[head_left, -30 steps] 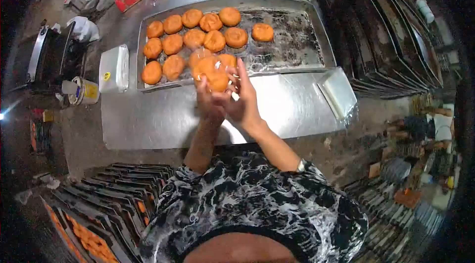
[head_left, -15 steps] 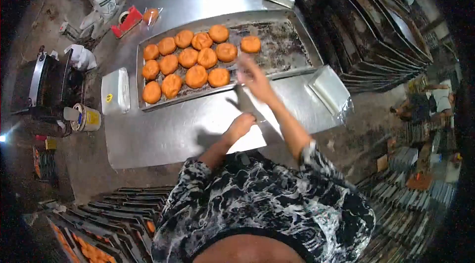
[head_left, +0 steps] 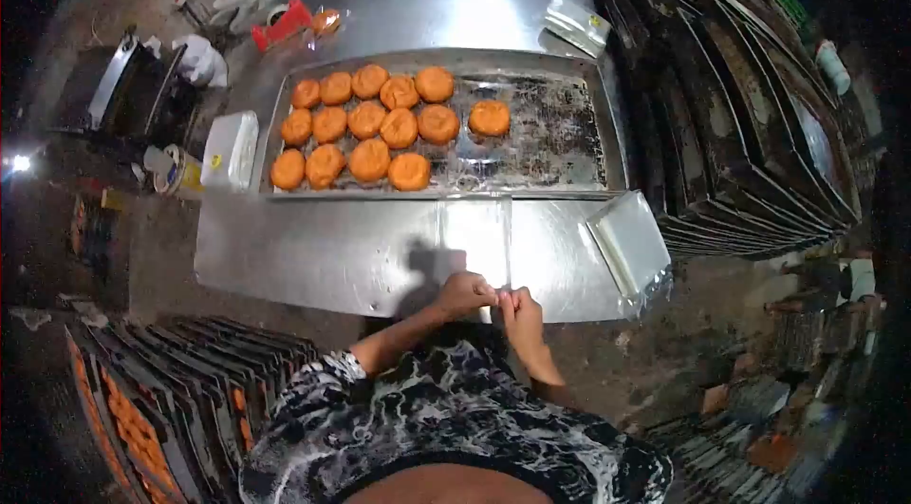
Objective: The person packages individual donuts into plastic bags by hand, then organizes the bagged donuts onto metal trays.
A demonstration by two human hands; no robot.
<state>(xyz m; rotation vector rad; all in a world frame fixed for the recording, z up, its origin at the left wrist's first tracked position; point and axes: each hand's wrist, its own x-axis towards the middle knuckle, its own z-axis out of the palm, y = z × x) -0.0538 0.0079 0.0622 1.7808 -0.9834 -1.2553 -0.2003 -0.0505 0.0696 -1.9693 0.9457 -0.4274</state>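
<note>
Our left hand (head_left: pixel 465 294) and right hand (head_left: pixel 523 314) are nearly touching, and with the fingertips of both we pinch the near edge of a clear bag (head_left: pixel 477 238). It lies on the far side of our hands, its long axis going from near to far, so both hands are equally close. Its plastic is thin and glossy, on a shiny metal table (head_left: pixel 285 243). Beyond, round orange-brown buns (head_left: pixel 369 160), some wrinkled, sit on a metal tray (head_left: pixel 550 158) with a stained bottom.
</note>
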